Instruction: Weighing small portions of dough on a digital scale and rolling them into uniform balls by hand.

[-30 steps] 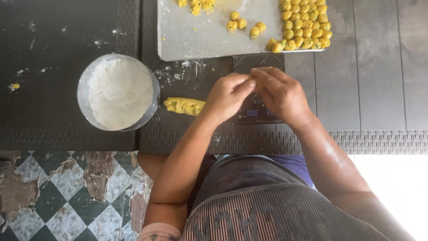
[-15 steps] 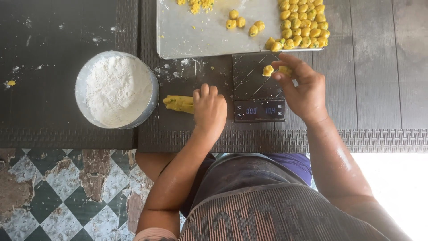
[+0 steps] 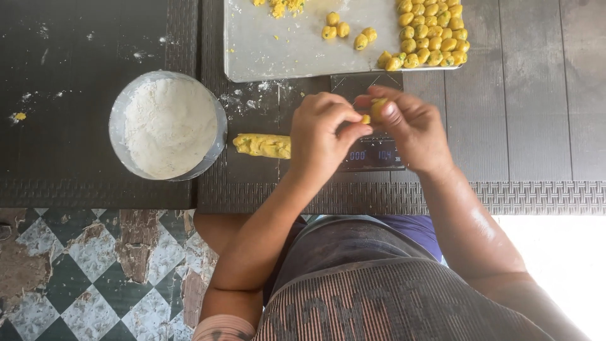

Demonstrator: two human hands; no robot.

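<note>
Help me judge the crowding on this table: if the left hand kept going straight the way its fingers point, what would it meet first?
The left hand points rightward, so it would first meet the small yellow dough piece pinched in the right hand, whose fingers it nearly touches already. Depth is hard to judge.

Kitchen scale (image 3: 372, 153) mostly covered by both hands, only its display strip seen, baking tray (image 3: 278, 50) cut off at the top edge, dough log (image 3: 262, 145) — right end tucked behind the left hand (image 3: 322, 136), display digits too blurred to be made out

Yellow dough log (image 3: 262, 145), white flour (image 3: 169, 125), green-and-white checkered floor (image 3: 57, 278), dark table (image 3: 76, 76)
</note>
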